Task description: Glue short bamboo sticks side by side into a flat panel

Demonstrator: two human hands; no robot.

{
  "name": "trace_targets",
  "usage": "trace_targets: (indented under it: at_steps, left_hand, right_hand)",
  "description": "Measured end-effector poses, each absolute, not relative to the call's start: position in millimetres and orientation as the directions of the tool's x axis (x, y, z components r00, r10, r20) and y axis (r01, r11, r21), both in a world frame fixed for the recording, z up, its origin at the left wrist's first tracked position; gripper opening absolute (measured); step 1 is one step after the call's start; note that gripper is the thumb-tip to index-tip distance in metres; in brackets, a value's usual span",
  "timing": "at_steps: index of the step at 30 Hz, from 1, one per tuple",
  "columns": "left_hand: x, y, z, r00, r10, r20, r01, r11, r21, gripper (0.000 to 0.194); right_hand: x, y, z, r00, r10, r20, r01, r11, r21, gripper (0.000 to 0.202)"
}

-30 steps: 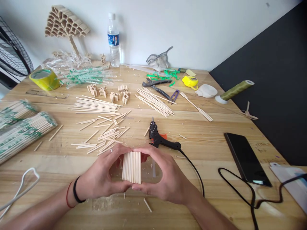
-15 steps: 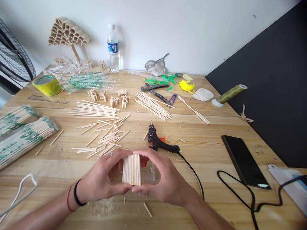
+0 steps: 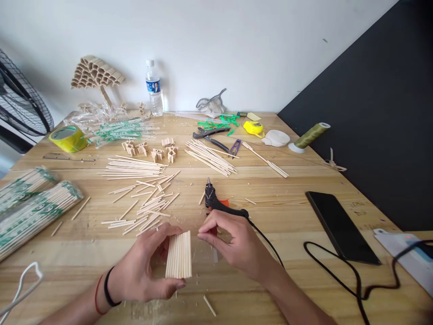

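A small panel of short wooden sticks laid side by side (image 3: 179,256) is gripped by its top and bottom edges between the thumb and fingers of my left hand (image 3: 145,266). Just right of the panel, apart from it, my right hand (image 3: 233,243) is closed in a pinch; whatever its fingertips hold, if anything, is too small to make out. Behind my right hand a black glue gun (image 3: 216,201) lies on its side, nozzle pointing away. Cut short sticks (image 3: 149,207) are scattered beyond my left hand, and one loose stick (image 3: 209,305) lies near the front.
Long sticks (image 3: 211,158), small stick assemblies (image 3: 157,153), pliers (image 3: 211,133) and purple snips (image 3: 235,148) lie farther back. Bagged sticks (image 3: 37,212) are at left. A phone (image 3: 341,228) and black cable (image 3: 352,275) occupy the right. A water bottle (image 3: 154,92) stands by the wall.
My right hand has let go of the stick panel and moved off to the right, its fingers now pinched. The left hand alone keeps the panel, slightly lower. The camera view has shifted.
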State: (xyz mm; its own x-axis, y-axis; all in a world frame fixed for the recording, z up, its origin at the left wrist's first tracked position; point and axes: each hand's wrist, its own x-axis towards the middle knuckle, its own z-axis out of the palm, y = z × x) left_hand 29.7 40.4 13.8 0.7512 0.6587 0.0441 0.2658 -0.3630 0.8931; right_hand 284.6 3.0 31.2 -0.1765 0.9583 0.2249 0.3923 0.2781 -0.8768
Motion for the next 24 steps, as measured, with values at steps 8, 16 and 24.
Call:
trace_targets:
  at_steps: [8,16,24]
  left_hand:
    - [28.2,42.3,15.6,0.799,0.592,0.108,0.238,-0.476,0.847,0.059]
    - [25.7,41.1,16.2,0.693,0.712,0.112,0.270,-0.401,0.875,0.062]
    - [31.7,47.3,27.5,0.695,0.698,0.173,0.181,-0.403,0.897,0.053]
  right_hand:
    - [298.3,8.8,35.2,-0.015,0.957,0.291,0.457,0.265,-0.849,0.019]
    - [321.0,20.7,27.8,-0.003,0.969,0.246,0.721,0.173,-0.671,0.015]
    - [338.8,19.0,18.9,-0.094,0.995,0.020,0.778,0.086,-0.623,0.044]
